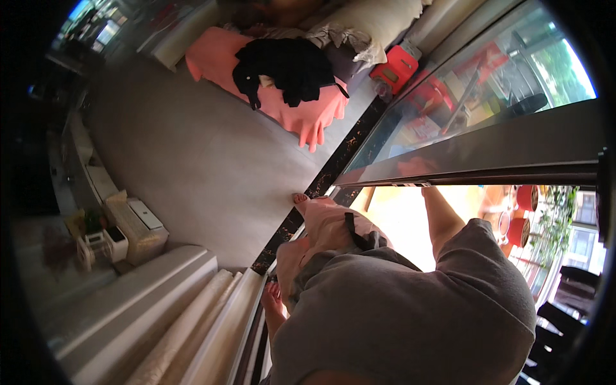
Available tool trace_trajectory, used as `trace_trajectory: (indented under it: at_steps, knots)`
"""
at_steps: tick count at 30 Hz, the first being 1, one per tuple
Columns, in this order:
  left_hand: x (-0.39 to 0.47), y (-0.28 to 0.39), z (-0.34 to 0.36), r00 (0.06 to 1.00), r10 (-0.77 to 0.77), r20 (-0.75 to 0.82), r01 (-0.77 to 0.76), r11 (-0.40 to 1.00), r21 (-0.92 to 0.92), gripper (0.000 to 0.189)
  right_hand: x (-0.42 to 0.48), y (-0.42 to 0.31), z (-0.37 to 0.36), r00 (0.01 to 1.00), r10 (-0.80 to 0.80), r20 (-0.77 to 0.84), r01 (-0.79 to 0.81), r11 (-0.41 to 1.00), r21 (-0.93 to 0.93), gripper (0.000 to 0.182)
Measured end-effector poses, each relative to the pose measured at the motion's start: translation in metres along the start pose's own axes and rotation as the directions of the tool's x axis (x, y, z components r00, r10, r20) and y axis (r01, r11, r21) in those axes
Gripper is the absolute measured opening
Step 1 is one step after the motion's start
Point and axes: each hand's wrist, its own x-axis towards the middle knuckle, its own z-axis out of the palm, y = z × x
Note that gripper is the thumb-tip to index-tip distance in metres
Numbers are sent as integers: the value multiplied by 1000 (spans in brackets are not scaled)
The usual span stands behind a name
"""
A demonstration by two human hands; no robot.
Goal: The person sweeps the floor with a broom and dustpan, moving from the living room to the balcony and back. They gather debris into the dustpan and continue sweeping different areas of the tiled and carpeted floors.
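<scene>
My left hand (273, 291) is low at my left side, beside the pale door jamb (240, 320); its fingers are too small and dark to tell whether they hold anything. My right forearm (440, 214) reaches to the lower edge of the sliding glass door's frame (481, 156), where my right hand is hidden. I wear a grey shirt and pink legwear (327, 219) with a black strap on it. One foot (301, 198) shows at the dark marbled threshold (327, 173). Ahead, a black garment (288, 67) lies on a pink cloth cover (221, 53).
Grey floor (202, 154) stretches ahead and left. A red case (395, 68) stands by the glass. Pale curtains (187, 317) hang at lower left, near a tissue box (137, 231) and a white device (103, 245). Red pots (519, 231) and plants are at right, with dark hanging laundry (553, 322).
</scene>
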Motion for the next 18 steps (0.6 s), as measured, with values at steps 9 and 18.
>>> trace_trajectory:
  at_steps: [9,18]
  knots:
    - [59,145,23,985,32,168,-77,960,269,46,13,-13,2,978,191,79,-184,979,-87,49]
    - [66,258,63,962,84,261,-219,808,547,43,-14,-42,-54,871,65,-487,-184,962,-200,46]
